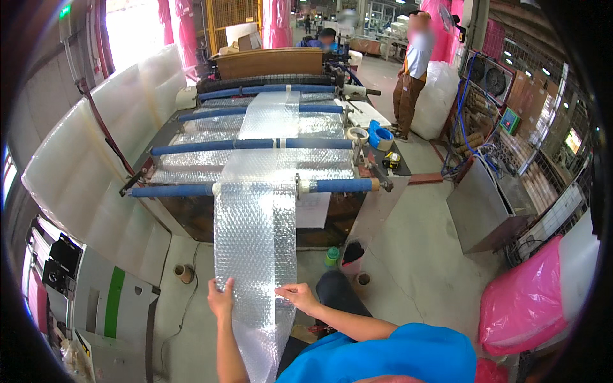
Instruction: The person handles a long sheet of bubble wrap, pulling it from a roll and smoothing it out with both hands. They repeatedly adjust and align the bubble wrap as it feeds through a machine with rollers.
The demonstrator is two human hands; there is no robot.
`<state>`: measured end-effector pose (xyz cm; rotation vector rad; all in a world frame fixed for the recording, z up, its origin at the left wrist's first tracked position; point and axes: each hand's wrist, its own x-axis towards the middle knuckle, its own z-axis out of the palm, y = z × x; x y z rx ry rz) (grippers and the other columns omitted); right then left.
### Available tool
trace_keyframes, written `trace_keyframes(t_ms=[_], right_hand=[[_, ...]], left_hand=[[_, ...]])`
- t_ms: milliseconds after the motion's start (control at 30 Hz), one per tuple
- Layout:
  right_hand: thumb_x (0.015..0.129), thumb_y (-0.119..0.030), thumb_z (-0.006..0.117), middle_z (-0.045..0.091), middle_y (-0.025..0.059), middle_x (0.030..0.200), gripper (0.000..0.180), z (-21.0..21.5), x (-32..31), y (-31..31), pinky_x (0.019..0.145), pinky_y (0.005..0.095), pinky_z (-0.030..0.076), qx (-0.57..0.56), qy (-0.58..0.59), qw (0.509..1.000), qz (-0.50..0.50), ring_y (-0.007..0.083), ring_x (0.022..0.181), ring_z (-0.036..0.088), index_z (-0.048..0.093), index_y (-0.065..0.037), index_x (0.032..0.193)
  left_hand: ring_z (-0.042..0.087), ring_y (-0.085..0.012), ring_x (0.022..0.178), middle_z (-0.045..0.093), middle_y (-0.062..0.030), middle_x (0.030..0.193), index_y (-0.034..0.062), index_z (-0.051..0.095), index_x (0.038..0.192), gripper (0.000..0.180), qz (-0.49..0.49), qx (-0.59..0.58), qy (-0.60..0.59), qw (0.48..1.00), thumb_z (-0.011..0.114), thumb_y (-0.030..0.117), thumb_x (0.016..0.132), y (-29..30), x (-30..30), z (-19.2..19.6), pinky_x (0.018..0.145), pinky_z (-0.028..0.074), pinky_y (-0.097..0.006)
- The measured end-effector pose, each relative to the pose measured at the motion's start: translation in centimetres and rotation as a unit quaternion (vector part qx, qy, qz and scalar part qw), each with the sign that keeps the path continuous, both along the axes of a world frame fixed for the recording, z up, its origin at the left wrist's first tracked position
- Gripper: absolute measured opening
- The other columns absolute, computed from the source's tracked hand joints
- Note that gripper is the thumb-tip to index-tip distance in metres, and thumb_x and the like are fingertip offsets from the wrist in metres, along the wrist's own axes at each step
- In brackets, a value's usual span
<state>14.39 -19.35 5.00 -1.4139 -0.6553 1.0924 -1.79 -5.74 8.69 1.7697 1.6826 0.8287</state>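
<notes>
One long strip of clear bubble film (246, 223) drops from the nearest blue roller (169, 191) and leaves the frame near 6 o'clock, its end cut off. The left hand's (221, 300) lower fingers are hard to make out; at 7 o'clock, thumb and forefinger stand spread at the film's edge. The right hand (299, 297), at 6 o'clock, reaches leftward, fingertips on the film; I cannot tell whether they pinch it. The film looks shiny, dimpled, with a paler lengthwise band.
</notes>
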Motion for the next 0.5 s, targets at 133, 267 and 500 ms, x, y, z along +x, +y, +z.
trace_keyframes(t_ms=[133,267,500], right_hand=[[0.077,-0.024,0.063,0.060,0.0009,0.076,0.024,0.8,-0.8,-0.2,0.055,0.0217,0.046,0.004,-0.012,1.000,-0.022,0.0063,0.063,0.052,0.064,-0.002,0.088],[0.077,-0.021,0.063,0.060,0.0013,0.076,0.020,0.6,-1.9,0.0,0.054,0.0217,0.044,0.014,-0.002,1.000,-0.020,0.0070,0.061,0.052,0.065,-0.002,0.085],[0.074,-0.016,0.065,0.061,0.0038,0.075,0.016,1.7,-2.7,-0.8,0.055,0.0213,0.043,-0.030,-0.063,0.998,0.012,0.0072,0.064,0.053,0.065,-0.002,0.081]], left_hand=[[0.046,-0.0218,0.053,0.051,-0.0086,0.058,0.0028,0.050,0.080,0.043,0.008,0.052,-0.026,0.998,0.063,0.042,0.070,0.0,-1.3,1.7,0.052,0.039,-0.035],[0.046,-0.0244,0.053,0.051,-0.0119,0.059,0.0014,0.049,0.074,0.039,0.019,0.065,-0.029,0.997,0.059,0.040,0.074,0.9,-1.9,-0.8,0.051,0.038,-0.036],[0.049,-0.0249,0.052,0.052,-0.0133,0.058,0.0006,0.049,0.074,0.039,0.027,0.018,-0.024,0.999,0.055,0.039,0.077,-0.1,-0.9,1.5,0.051,0.038,-0.036]])
